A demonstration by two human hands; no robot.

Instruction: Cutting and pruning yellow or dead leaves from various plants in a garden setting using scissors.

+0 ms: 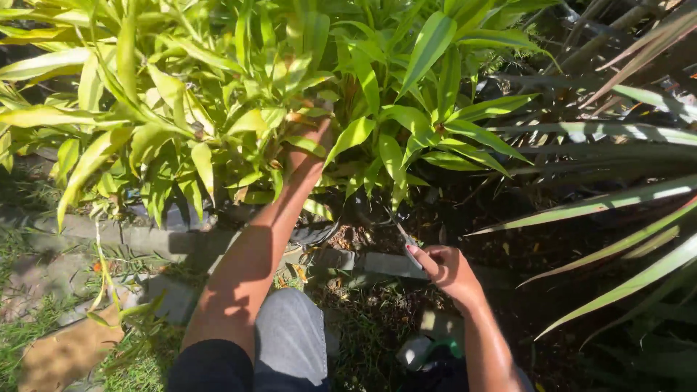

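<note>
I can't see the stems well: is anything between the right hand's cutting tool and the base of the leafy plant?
Drooping green leaves hang between the cutting tool in the right hand and the plant's base, which is hidden in shadow.

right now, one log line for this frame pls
left hand: reaching into leafy plant | right hand: gripping shears, blades toward plant base | edging stones below

Dark soil bed (508, 254), leafy plants (239, 94) rooted; grey stone edging (152, 236); grass (29, 327) beside.
</note>
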